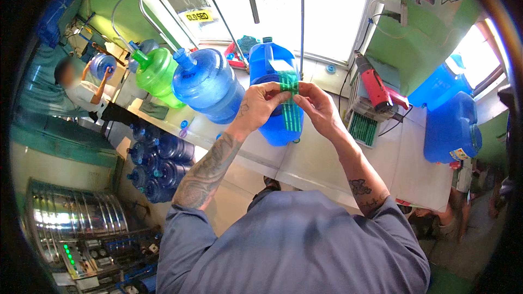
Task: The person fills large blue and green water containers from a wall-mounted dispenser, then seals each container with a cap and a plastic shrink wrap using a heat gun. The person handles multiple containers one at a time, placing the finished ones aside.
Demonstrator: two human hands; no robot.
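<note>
A green plastic shrink-seal strip with pale stripes is pinched between my left hand and my right hand. Both thumbs and forefingers meet at its upper part, and its lower end hangs down. Behind the strip stands a blue slim water jug with a dark cap and a moulded handle on top. My hands are above the jug's side; whether they touch it I cannot tell. To the right, a red heat gun lies on a stack beside a holder of green strips.
A blue round water bottle and a green one stand left on the counter under curved hoses. Blue containers sit at the right end. Stacked bottles fill the floor at left, where a person holds another bottle.
</note>
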